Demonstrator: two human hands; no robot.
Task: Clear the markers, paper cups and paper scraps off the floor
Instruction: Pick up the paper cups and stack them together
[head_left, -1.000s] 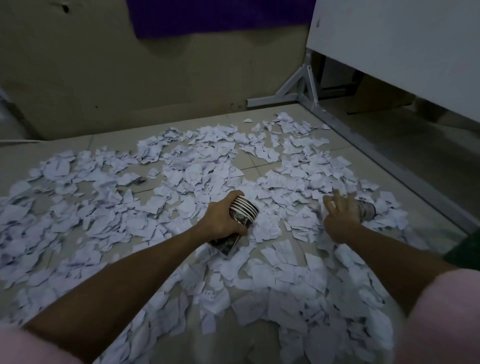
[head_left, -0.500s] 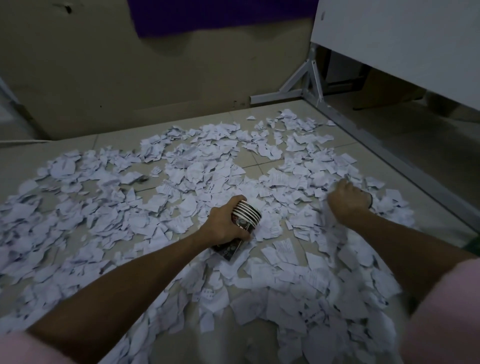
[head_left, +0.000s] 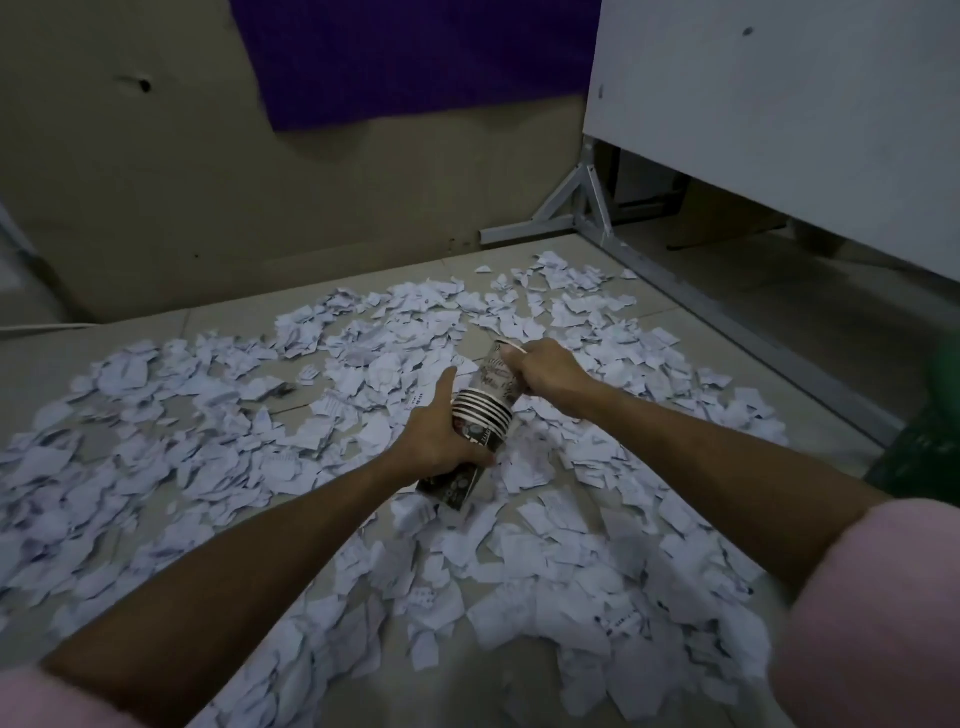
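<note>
My left hand (head_left: 434, 441) grips a stack of nested paper cups (head_left: 480, 415) with dark printed sides and striped rims, held tilted above the floor. My right hand (head_left: 545, 371) holds one more paper cup (head_left: 493, 371), its base pushed into the mouth of the stack. White paper scraps (head_left: 208, 441) cover the tiled floor all around and under both arms. No markers show.
A beige wall with a purple sheet (head_left: 415, 57) stands at the back. A white board on a grey metal frame (head_left: 587, 208) runs along the right. A dark green object (head_left: 930, 431) sits at the right edge.
My right hand picked a cup out of the scraps on the right and brought it left onto the stack. My left hand lifted the stack a little.
</note>
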